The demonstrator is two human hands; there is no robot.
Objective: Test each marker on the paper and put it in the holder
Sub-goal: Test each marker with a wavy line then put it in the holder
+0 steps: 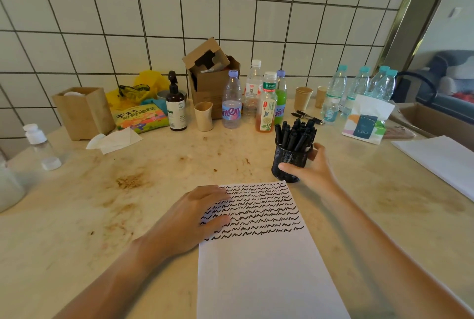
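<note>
Right beside the paper's (266, 254) top edge, hands: right (311, 168) grips holder (289, 162)

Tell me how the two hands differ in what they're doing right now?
The left hand lies flat with straight fingers on the paper, pressing its left edge over the scribbles. The right hand curls around the black mesh holder, thumb in front, gripping it. The left rests nearer the camera; the right reaches farther out. Neither holds a marker.

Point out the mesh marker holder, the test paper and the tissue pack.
mesh marker holder (288, 158), head view, on its front mesh wall
test paper (266, 272), head view, on its blank lower half
tissue pack (365, 123), head view, on its printed front
</note>
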